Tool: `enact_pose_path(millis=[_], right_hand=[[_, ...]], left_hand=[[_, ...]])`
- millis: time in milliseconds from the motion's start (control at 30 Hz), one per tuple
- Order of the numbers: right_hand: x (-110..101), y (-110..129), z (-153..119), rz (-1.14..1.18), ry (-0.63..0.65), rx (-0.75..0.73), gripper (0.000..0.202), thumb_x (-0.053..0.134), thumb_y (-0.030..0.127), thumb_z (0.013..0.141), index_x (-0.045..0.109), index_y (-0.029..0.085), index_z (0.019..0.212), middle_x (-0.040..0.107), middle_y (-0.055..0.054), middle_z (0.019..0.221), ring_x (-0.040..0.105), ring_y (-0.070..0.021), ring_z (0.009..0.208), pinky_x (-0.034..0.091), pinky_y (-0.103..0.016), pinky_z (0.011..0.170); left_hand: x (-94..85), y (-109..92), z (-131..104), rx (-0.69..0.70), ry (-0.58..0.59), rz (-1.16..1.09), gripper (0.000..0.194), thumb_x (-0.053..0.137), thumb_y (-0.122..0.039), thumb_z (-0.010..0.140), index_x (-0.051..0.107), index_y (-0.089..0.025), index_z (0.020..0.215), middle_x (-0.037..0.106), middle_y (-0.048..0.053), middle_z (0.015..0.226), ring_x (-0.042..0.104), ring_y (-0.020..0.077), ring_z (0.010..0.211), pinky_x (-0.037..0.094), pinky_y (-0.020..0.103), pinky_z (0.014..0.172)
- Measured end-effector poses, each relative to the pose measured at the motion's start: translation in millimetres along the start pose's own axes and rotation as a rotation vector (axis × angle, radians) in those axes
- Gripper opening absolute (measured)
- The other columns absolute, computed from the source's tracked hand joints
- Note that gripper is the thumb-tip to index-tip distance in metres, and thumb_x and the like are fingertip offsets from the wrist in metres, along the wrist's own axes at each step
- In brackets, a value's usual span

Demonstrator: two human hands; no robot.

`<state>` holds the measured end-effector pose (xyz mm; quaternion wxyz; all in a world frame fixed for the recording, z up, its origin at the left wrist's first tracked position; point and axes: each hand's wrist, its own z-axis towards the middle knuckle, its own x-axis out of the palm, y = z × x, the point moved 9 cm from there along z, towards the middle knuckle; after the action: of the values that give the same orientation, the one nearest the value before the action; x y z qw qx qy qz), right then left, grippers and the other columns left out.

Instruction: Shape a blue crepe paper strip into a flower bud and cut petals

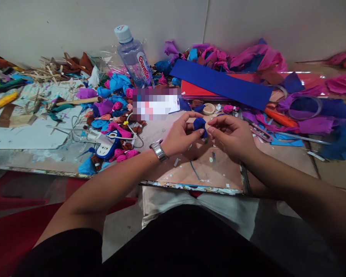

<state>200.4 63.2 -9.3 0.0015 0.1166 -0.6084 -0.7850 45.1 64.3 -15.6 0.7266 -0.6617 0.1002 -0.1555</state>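
The left hand [187,132] pinched a small blue piece [200,124] between thumb and fingers, above the bare near part of the counter [167,169]; the right hand [229,132] met its right edge with thumb and forefinger drawn together, though whether they gripped it or only touched it could not be made out. As a judgement, the shaping seemed best done with a light, steady left pinch while the right fingertips worked a little of the edge at a time; thin, soft material would probably crease or tear under a hard tug, and resting the forearms on the counter would help keep both hands steady.

A small pale ring [208,109] lay just beyond the fingers; farther back a long blue strip [219,82] slanted across a red sheet [198,89]; pink-handled scissors [261,132] lay to the right, and a bottle [134,57] stood tilted beyond crumpled colored pieces [122,129] to the left.

The fingers covered much of the blue piece; a pale sliver at its edge might have been a fingertip or something held; the white card [173,104] was partly pixelated, and the scissors' blades were hard to make out.
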Motion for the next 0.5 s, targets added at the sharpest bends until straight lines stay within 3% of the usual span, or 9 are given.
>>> enact_pose_path(millis=[167, 300, 400, 500], right_hand=[[7, -13, 2, 0.105, 0.103, 0.143, 0.028, 0.090, 0.048, 0.079, 0.081, 0.026, 0.094, 0.077, -0.003, 0.084, 0.068, -0.0178, 0.068, 0.056, -0.031, 0.057], [10, -24, -1, 0.151, 0.147, 0.244, 0.028, 0.089, 0.048, 0.080, 0.081, 0.025, 0.093, 0.071, 0.000, 0.070, 0.058, -0.0129, 0.053, 0.044, -0.026, 0.044], [8, -23, -1, 0.155, 0.128, 0.231, 0.026, 0.090, 0.046, 0.079, 0.080, 0.024, 0.091, 0.070, 0.001, 0.069, 0.057, -0.0125, 0.053, 0.042, -0.025, 0.044], [6, -15, 2, 0.163, 0.093, 0.188, 0.027, 0.089, 0.046, 0.080, 0.078, 0.024, 0.091, 0.073, 0.000, 0.075, 0.062, -0.0137, 0.058, 0.049, -0.027, 0.050]], left_hand=[[9.2, 0, -4, 0.036, 0.095, 0.070, 0.054, 0.074, -0.024, 0.088, 0.044, -0.021, 0.133, 0.073, 0.000, 0.090, 0.074, 0.0131, 0.079, 0.054, 0.025, 0.073], [12.8, 1, -6, 0.043, 0.141, 0.147, 0.057, 0.072, -0.025, 0.091, 0.041, -0.022, 0.139, 0.073, 0.001, 0.094, 0.073, 0.0141, 0.084, 0.052, 0.025, 0.074], [12.0, 0, -7, 0.042, 0.140, 0.139, 0.057, 0.072, -0.027, 0.092, 0.041, -0.023, 0.140, 0.074, 0.002, 0.094, 0.074, 0.0146, 0.085, 0.054, 0.027, 0.077], [12.6, -2, -6, 0.046, 0.148, 0.087, 0.062, 0.076, -0.030, 0.089, 0.042, -0.023, 0.141, 0.074, 0.002, 0.094, 0.074, 0.0155, 0.086, 0.055, 0.028, 0.079]])
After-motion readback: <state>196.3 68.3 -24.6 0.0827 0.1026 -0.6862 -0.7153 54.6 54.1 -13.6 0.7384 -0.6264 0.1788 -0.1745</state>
